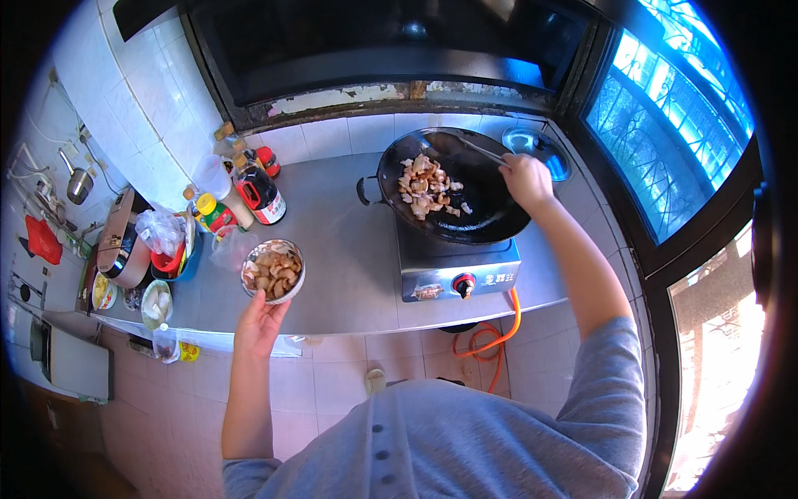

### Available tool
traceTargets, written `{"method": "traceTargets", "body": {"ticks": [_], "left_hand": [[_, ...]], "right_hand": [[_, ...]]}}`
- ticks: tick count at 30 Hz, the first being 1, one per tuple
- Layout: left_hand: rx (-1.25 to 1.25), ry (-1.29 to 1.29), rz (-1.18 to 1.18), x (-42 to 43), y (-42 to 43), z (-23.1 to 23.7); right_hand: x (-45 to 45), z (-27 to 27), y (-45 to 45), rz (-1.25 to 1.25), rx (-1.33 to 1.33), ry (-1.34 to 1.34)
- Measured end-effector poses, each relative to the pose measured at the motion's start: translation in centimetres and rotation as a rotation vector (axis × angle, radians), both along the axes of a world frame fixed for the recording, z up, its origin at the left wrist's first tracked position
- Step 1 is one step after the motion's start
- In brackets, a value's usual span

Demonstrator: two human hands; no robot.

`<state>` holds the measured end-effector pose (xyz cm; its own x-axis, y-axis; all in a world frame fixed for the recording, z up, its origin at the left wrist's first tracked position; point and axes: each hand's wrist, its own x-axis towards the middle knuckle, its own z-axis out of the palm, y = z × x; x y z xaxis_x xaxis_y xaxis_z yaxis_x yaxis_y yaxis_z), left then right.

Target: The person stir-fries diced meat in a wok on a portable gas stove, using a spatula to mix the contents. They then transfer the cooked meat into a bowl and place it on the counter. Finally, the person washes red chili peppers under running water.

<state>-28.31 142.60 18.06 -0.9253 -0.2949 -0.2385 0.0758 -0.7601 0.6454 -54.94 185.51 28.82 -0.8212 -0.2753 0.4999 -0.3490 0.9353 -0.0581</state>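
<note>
My left hand [263, 318] grips a patterned bowl [297, 290] by its near side, above the front of the counter. Browned slices of food [274, 273], perhaps meat, fill the bowl. Over at the right, my right hand [527, 181] is closed around the handle of a metal utensil [483, 151]. The utensil's far end reaches into a black wok [492, 206]; its working end is hard to make out. Chopped pieces that look like meat [427, 187] lie in the wok's left half. Beneath the wok stands a single-burner gas stove [461, 268] with a red-rimmed knob [464, 284].
Left of the bowl stand a dark sauce bottle [265, 196], a yellow-capped jar [212, 209] and a rice cooker [121, 240]. A glass lid [539, 153] rests behind the wok. An orange hose [514, 324] runs from the stove to the floor. The wok's loop handle [368, 190] juts left.
</note>
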Motion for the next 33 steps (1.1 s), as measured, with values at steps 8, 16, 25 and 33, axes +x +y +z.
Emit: {"method": "traceTargets", "body": {"ticks": [8,16,25,33], "left_hand": [[0.051,0.067,-0.094,-0.2,0.7,-2.0],[0.014,0.109,-0.104,-1.8,1.1,-3.5],[-0.024,0.147,-0.131,-1.9,0.6,-5.0],[-0.071,0.169,-0.187,-1.3,0.0,-6.4]], "right_hand": [[8.3,2.5,2.9,0.255,0.365,0.175],[12.9,2.3,0.7,0.113,0.43,0.052],[10.0,1.4,-2.8,0.146,0.156,0.178],[13.7,4.7,0.0,0.22,0.268,0.127]]}}
